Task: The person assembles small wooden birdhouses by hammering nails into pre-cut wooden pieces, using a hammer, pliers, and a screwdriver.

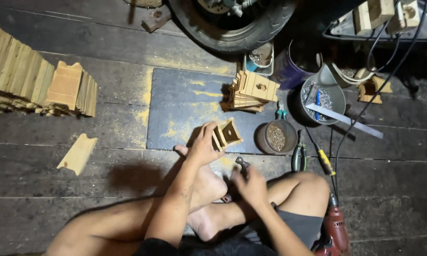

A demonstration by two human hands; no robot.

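I sit cross-legged on a dark plank floor. My left hand (203, 146) grips a small open wooden box frame (227, 134) standing on a dark flat board (175, 102). My right hand (251, 186) is closed around the handle of a small hammer (242, 165), whose head sits just below and right of the box frame. A round tin of small nails (276, 137) stands to the right of the frame.
A stack of similar cut wooden pieces (251, 91) lies behind the frame. More cut boards (33, 80) are piled at left, one loose piece (77, 154) nearer. Pliers (298, 156), a screwdriver (323, 160), a red drill (335, 227), a metal bowl of hardware (320, 97) and a tyre (232, 28) are around.
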